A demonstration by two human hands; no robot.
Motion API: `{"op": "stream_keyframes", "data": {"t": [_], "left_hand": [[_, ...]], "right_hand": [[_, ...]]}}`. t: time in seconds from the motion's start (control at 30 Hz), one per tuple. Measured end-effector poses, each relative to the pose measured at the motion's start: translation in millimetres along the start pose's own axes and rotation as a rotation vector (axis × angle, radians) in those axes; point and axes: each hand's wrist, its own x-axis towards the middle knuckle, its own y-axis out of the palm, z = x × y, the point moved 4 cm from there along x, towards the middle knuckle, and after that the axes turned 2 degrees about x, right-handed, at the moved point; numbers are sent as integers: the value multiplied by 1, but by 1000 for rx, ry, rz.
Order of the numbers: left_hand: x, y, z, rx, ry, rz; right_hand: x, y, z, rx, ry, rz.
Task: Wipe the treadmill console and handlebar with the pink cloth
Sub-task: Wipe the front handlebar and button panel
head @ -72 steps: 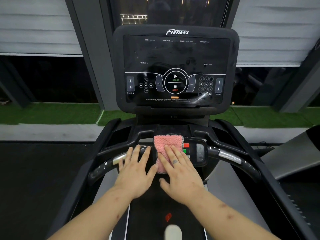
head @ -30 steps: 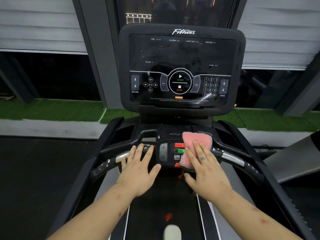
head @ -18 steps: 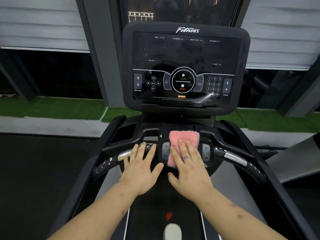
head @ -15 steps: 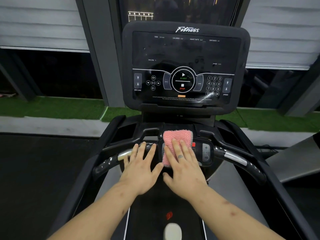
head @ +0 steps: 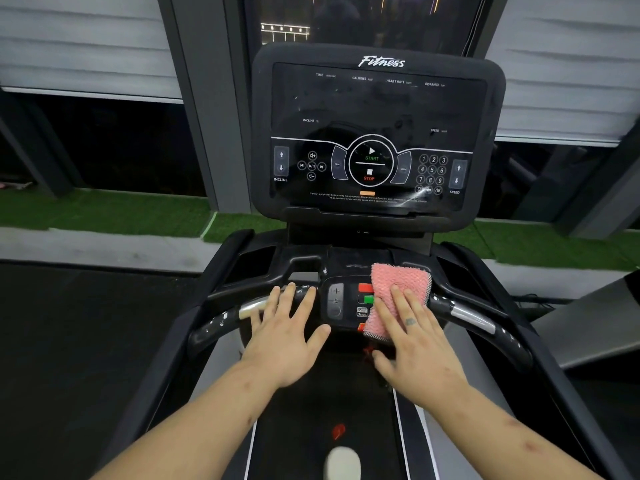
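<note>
Pink cloth [head: 398, 292] lies long axis near-to-far on the right half of the button panel [head: 336, 301], pressed flat under the right hand [head: 419, 351], fingers straight. The handlebar grip [head: 467, 318] begins just right. Left hand [head: 284, 337] rests flat, fingers straight.

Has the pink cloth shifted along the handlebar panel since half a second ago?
Yes. The pink cloth, under the right hand, slid right across the button panel: the left plus key now shows and the right one is covered.

A gym: a treadmill console [head: 377, 133] (labelled "Fitness") faces dark windows [head: 114, 147] edged with artificial turf [head: 104, 213].
</note>
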Motion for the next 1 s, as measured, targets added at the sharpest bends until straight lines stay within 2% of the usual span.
{"op": "stream_keyframes", "data": {"t": [0.23,0.47,1.0], "left_hand": [[0,0,0,0,9,6],[0,2,1,-2,9,-3],[1,0,1,9,4,-2]], "right_hand": [[11,-6,29,42,-1,-18],[25,-8,63,69,-89,-43],[-14,3,-16,34,46,-23]]}}
